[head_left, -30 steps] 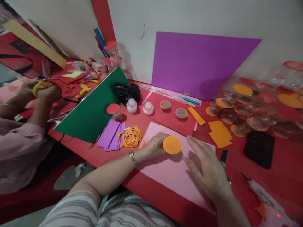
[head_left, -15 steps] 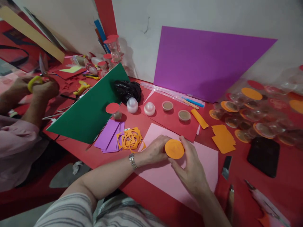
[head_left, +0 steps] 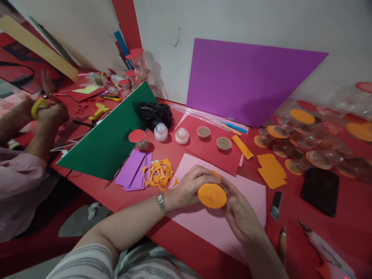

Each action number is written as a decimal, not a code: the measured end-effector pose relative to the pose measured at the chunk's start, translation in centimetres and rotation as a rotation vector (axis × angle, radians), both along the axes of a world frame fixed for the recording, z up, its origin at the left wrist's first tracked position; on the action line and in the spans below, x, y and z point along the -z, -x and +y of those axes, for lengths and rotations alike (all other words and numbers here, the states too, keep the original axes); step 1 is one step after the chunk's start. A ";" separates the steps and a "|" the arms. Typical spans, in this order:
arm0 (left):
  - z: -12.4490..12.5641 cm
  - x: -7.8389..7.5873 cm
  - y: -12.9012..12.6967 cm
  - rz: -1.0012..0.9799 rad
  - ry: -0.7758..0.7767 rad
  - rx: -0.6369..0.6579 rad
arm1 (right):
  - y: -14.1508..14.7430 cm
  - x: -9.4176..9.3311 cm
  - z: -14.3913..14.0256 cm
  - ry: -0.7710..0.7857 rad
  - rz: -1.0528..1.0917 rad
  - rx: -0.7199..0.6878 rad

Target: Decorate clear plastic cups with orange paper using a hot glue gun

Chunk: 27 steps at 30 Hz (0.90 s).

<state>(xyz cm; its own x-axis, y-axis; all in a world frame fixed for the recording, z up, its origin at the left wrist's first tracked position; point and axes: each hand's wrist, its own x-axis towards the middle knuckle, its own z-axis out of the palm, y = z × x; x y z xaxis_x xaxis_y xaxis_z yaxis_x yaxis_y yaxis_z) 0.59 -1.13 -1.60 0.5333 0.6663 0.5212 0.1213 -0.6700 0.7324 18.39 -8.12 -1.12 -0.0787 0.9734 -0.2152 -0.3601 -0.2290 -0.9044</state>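
Table: I worked at a red table [head_left: 95, 186] set against a white wall, a purple sheet [head_left: 247, 81] leaning on it.
Pink sheet: it lay flat in front of me [head_left: 247, 193], under both my hands.
Orange disc: I held it [head_left: 212, 196] just above the pink sheet, between my two hands.
Doing it well: I judged an even pinch on opposite edges, the face kept flat, would spare it a crease.
Left hand: my left hand [head_left: 190, 186] curled half closed, fingers on the disc's left rim.
Right hand: my right hand [head_left: 240, 211] cupped, thumb and fingertips gripping the right rim.
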 end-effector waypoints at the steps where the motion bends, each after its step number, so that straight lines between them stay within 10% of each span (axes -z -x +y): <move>1: -0.2 0.1 0.0 0.004 -0.018 0.005 | 0.2 -0.3 0.1 0.022 0.002 0.015; 10: 0.3 -0.4 0.2 -0.013 -0.039 0.204 | -0.2 0.3 0.4 0.001 -0.149 0.286; 15: 0.7 -1.2 0.6 -0.075 0.353 0.024 | -1.4 -0.1 -0.1 -0.536 -0.824 0.418; 19: 0.6 -1.4 0.6 -0.024 0.523 0.105 | -0.9 -0.2 -0.1 -1.029 -1.220 0.352; 27: 0.2 -0.3 0.4 0.038 0.344 0.130 | -1.7 -3.2 0.4 -1.090 -1.236 0.115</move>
